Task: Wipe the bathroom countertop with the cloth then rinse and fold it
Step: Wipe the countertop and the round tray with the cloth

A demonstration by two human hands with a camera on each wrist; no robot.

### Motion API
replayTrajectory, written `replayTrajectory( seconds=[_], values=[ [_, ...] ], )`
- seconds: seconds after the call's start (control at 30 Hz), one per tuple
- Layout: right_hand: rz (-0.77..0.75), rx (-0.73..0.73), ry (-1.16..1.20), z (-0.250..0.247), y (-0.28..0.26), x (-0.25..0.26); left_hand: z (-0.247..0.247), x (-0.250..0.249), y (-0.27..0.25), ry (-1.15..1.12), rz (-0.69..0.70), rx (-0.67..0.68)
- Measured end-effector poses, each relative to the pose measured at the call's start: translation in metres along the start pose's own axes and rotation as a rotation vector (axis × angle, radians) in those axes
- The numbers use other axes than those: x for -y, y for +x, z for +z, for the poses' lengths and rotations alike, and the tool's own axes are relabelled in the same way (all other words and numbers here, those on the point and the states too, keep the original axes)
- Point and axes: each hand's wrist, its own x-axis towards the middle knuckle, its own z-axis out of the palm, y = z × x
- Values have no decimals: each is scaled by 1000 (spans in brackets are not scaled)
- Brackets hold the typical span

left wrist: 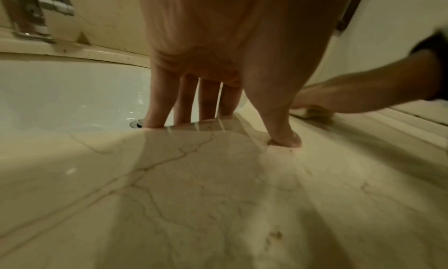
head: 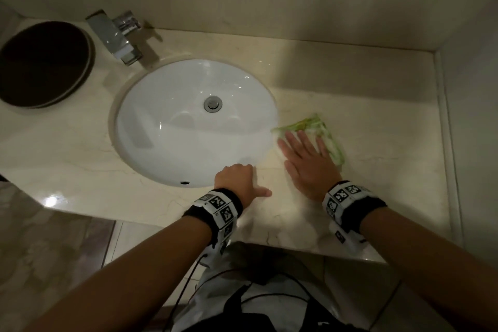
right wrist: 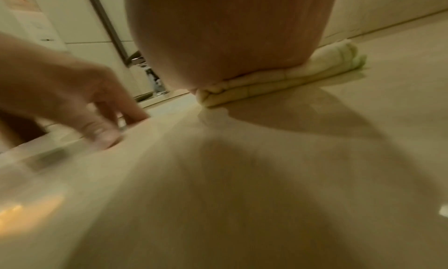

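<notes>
A green-and-white cloth [head: 324, 129] lies bunched on the beige marble countertop [head: 382, 148], just right of the white sink [head: 161, 121]. My right hand [head: 303, 156] lies flat on it with fingers spread and straight, and the palm [right wrist: 230, 33] presses the cloth [right wrist: 290, 79] down. My left hand [head: 237, 176] rests on the sink's front rim. Its fingers [left wrist: 208, 98] hang over the edge into the basin while the thumb [left wrist: 283, 135] presses on the counter. It holds nothing. In the left wrist view the cloth [left wrist: 312, 113] shows under my right hand [left wrist: 351, 96].
A chrome faucet [head: 116, 35] stands at the back left of the sink, whose drain [head: 213, 104] is shut. A dark round object [head: 43, 62] sits at the far left. Walls bound the counter at the back and right. The tiled floor lies below the front edge.
</notes>
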Motion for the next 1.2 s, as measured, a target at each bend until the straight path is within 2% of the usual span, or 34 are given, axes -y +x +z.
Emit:
replayTrajectory(
  seconds=[0.17,0.23,0.4,0.57,0.63,0.83,0.97,1.07,1.2],
  values=[
    [193,3,64,-25,51,-19,-4,3,2,-1,12,48],
    [219,18,51,-27,59,-18,-5,4,3,6,25,50],
    [182,102,-3,-24,41,3,-9,7,2,37,63,41],
    [-63,89,-48,-3,-6,34,-10,9,4,108,111,33],
    [-109,119,-69,7,-16,39,-10,10,6,137,134,33],
    [-114,69,-88,5,-10,31,-9,11,8,125,155,28],
    [-20,9,-29,-6,17,23,-10,9,10,103,118,35],
    [85,26,8,-17,51,7,-9,9,9,75,95,31],
    [109,-17,-20,-22,70,-4,-11,7,8,55,55,52]
  ],
)
